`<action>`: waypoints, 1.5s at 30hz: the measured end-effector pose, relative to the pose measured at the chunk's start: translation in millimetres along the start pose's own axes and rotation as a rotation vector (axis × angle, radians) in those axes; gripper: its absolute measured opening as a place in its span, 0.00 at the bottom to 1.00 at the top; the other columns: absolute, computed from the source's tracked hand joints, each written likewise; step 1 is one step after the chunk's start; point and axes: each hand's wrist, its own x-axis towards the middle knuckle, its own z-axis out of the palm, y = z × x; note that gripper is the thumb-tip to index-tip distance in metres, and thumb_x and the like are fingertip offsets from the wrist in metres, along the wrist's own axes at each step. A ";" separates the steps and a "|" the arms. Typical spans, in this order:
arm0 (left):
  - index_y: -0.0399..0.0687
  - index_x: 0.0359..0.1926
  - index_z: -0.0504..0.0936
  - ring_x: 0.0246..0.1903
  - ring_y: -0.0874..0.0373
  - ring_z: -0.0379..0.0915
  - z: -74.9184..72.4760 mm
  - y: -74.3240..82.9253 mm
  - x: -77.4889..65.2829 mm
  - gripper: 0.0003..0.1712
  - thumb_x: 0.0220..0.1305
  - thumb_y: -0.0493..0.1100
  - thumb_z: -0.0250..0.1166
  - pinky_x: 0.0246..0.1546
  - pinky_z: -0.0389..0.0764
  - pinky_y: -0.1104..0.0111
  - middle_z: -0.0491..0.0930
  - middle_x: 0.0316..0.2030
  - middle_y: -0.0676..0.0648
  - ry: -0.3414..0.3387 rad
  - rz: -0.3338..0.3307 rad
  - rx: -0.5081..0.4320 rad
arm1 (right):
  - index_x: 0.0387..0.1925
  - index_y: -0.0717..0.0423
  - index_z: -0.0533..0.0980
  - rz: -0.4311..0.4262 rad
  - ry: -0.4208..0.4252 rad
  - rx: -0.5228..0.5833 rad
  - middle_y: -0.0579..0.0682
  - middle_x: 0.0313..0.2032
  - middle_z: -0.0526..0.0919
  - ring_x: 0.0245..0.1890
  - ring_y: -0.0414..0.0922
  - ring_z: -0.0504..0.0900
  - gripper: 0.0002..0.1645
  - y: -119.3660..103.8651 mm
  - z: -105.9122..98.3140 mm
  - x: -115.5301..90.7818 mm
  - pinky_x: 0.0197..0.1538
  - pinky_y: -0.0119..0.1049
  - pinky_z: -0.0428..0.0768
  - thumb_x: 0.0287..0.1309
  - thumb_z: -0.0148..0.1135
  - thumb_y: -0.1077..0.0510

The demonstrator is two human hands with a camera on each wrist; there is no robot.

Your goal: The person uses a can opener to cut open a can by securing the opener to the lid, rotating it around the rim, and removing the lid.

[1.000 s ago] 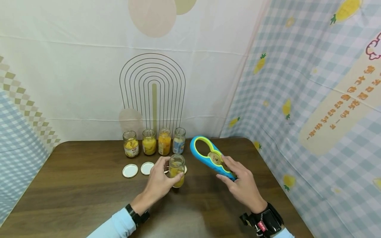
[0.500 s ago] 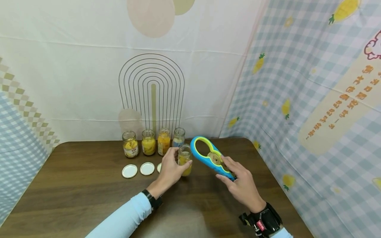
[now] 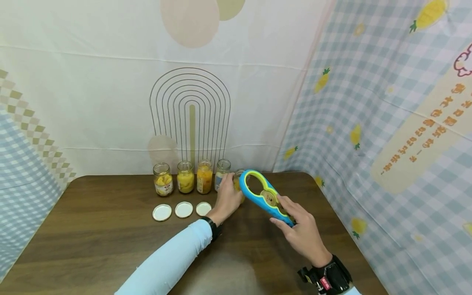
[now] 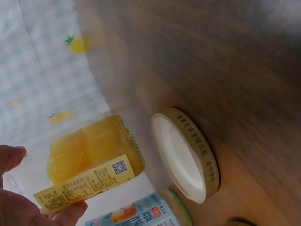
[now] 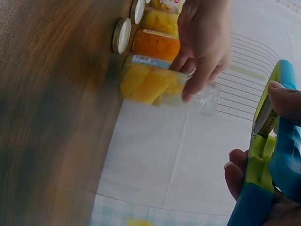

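Note:
My left hand (image 3: pixel 229 196) grips an open glass jar of yellow fruit pieces (image 4: pixel 91 150) around its side, fingers and thumb near its upper part. In the head view, my left hand and the jar opener partly hide this jar. It is at the right end of a row of open jars, beside one with a blue label (image 4: pixel 136 212). My right hand (image 3: pixel 304 229) holds a blue and lime-green jar opener (image 3: pixel 256 196) by its handle end, tilted above the table. A gold lid (image 3: pixel 270 198) sits in the opener's smaller opening, under the fingertips.
Several open jars of yellow and orange fruit (image 3: pixel 204 178) line the table's back edge. Before them lie three lids, white insides up: left (image 3: pixel 162 212), middle (image 3: pixel 183 209), right (image 3: pixel 203 209). A cloth (image 3: pixel 110 102) hangs behind the brown table (image 3: pixel 92 246).
My left hand has carried the jar rightward and back to the end of the jar row, uncovering the third lid. My right hand with the jar opener has hardly moved.

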 end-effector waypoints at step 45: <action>0.28 0.78 0.44 0.72 0.32 0.57 36.5 -3.8 5.7 0.45 0.75 0.40 0.61 0.68 0.68 0.45 0.50 0.76 0.26 -0.009 -0.001 0.046 | 0.72 0.48 0.70 0.008 -0.010 0.014 0.57 0.66 0.78 0.59 0.50 0.80 0.44 -0.1 0.6 -5.1 0.51 0.53 0.84 0.54 0.79 0.55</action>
